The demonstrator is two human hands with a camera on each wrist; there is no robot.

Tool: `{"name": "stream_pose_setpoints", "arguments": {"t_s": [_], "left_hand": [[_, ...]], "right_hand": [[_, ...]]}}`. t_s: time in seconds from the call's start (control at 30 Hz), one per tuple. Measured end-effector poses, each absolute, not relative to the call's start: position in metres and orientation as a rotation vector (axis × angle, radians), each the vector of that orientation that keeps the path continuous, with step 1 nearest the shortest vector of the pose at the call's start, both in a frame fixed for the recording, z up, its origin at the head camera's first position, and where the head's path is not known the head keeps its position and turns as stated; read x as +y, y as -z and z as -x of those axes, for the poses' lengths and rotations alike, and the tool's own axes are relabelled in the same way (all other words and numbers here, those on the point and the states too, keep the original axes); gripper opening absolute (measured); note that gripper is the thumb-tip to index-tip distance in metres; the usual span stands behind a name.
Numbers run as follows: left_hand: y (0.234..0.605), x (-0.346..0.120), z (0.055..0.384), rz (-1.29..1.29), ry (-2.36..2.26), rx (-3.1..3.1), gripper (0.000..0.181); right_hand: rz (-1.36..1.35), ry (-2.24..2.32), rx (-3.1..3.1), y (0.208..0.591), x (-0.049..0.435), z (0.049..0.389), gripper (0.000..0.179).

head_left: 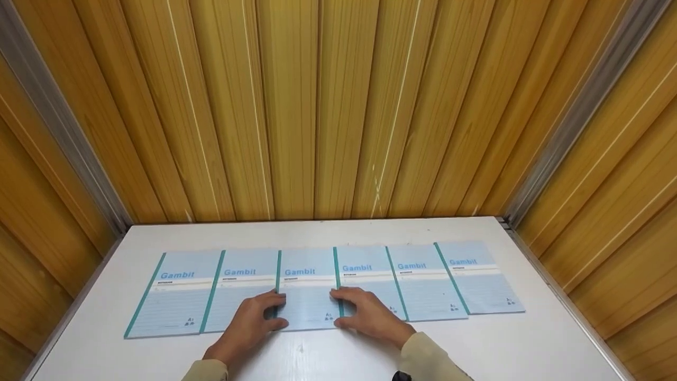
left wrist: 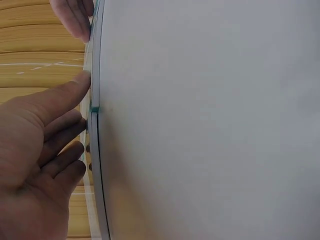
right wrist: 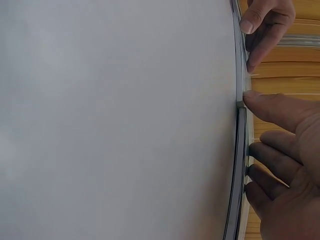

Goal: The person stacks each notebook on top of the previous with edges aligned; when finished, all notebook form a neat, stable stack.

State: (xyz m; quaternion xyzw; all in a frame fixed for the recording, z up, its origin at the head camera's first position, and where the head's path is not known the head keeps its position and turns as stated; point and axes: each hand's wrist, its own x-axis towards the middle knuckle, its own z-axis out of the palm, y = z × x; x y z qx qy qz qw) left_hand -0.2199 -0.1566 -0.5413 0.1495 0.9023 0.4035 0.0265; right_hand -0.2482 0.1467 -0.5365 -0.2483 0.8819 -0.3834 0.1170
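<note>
Several light-blue "Gambit" notebooks with green spines lie in a row. My left hand (head_left: 251, 317) rests at the left edge of the middle-left notebook (head_left: 308, 304), thumb and fingertips along its green spine. Across from it, my right hand (head_left: 370, 315) has its thumb and fingertips at that notebook's right edge, where the notebook to its right (head_left: 362, 256) begins. Both hands have relaxed, gently bent fingers, lying partly over the neighbouring covers. Seen low from the left wrist, the thumb tip (left wrist: 82, 79) sits right by the step between two notebook edges; the right wrist view shows a similar step.
Two more notebooks, one with its spine leftmost (head_left: 174, 309) and its neighbour (head_left: 238, 301), lie to the left. On the right are two others (head_left: 428, 296) (head_left: 486, 291). Under them is a white table (head_left: 307, 233), with yellow wood-look panels (head_left: 317, 106) behind and beside it.
</note>
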Motion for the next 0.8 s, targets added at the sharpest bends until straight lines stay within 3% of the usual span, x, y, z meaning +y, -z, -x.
{"name": "stream_pose_setpoints", "arguments": {"t_s": [0.8], "left_hand": [[0.5427,-0.1562,0.2126,-0.422,-1.28,2.764,0.047]], "right_hand": [[0.749,1.103,2.591,0.534,0.1474,0.2407,0.06]]}}
